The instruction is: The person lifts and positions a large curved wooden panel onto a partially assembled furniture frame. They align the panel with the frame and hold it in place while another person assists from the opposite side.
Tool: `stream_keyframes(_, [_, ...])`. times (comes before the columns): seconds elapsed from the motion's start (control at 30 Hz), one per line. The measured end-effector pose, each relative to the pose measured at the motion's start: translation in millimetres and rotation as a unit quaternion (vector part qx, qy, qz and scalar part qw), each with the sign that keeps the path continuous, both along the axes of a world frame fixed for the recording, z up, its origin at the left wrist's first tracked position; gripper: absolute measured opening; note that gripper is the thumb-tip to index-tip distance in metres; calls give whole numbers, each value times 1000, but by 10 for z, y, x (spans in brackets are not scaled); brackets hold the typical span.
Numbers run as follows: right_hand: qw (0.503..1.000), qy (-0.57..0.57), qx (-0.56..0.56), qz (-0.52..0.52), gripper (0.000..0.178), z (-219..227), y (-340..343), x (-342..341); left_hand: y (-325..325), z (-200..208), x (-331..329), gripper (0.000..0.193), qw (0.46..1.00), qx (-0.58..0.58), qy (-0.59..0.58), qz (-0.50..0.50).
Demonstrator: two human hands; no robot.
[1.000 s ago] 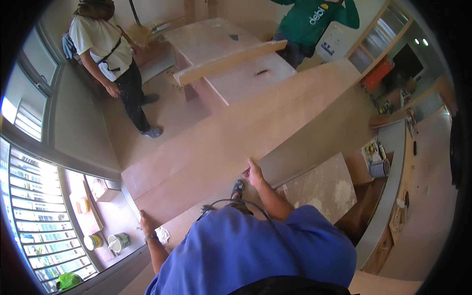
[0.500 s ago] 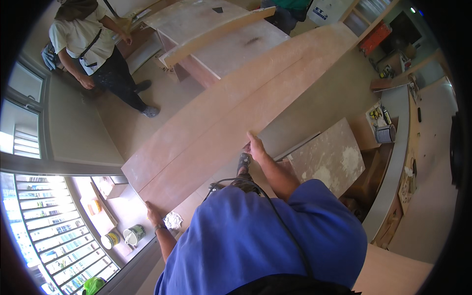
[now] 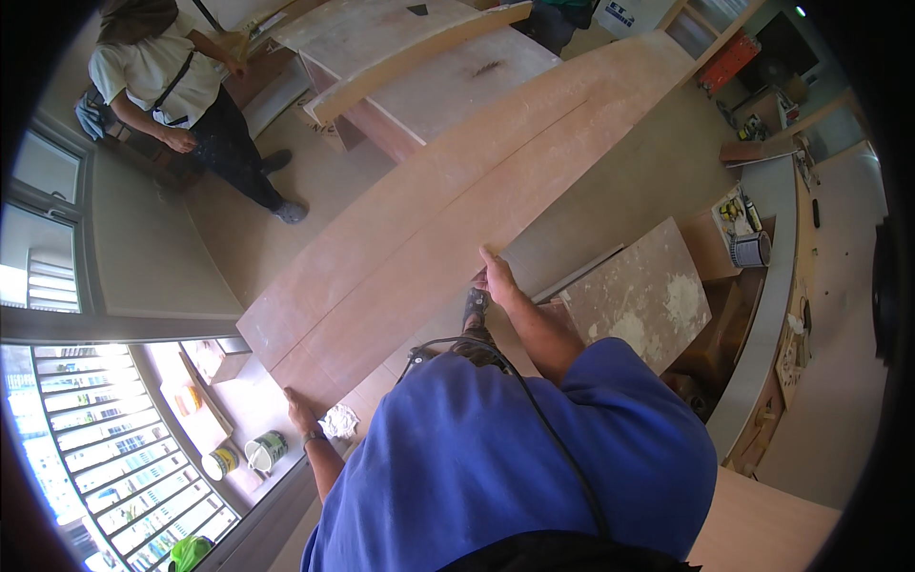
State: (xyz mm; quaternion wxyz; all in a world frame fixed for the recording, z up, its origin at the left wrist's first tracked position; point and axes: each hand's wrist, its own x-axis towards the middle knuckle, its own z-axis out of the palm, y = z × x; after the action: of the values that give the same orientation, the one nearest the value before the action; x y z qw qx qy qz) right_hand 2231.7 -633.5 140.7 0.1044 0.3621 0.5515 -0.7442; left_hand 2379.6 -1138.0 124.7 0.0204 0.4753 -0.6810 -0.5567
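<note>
A long, pale brown wooden board stretches from my lower left to the far upper right, a thin dark line running along its length. My left hand grips its near left corner, and a band circles that wrist. Farther along the near edge, my right hand is closed on the board, thumb on top and the other fingers mostly hidden beneath. The board's far end reaches a wooden frame at the upper right.
A person stands at the far left beside a dusty worktable; another is partly visible behind it. Paint cans stand on the window ledge at left. A stained panel and a curved counter are to my right.
The view has shifted slightly. Both hands keep their grip on the board, which stays at nearly the same angle. The person at far left has moved a hand a little.
</note>
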Motion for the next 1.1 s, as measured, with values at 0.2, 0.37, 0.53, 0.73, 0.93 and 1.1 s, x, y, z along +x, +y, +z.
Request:
stream_keyframes(0.2, [1000, 7, -2, -9, 40, 14, -12, 11, -132, -210, 20, 75, 1000, 12, 18, 0])
stream_keyframes(0.37, [1000, 8, 3, -1, 40, 96, -55, -3, -319, -428, 96, 75, 1000, 23, 16, 5])
stream_keyframes(0.53, [1000, 10, 4, -7, 40, 8, -10, 7, -88, -151, 1, 76, 1000, -3, -6, 15])
stream_keyframes(0.73, [1000, 4, -1, -3, 38, 100, -41, 11, -109, -180, 19, 73, 999, -28, 30, -17])
stream_keyframes(0.93, [1000, 5, -2, 3, 37, 24, 18, 40, 121, 158, -51, 72, 1000, 17, 6, -12])
stream_keyframes(1.1, [1000, 7, 4, 4, 37, 15, 12, 19, 154, 239, -50, 71, 1000, -14, 11, -19])
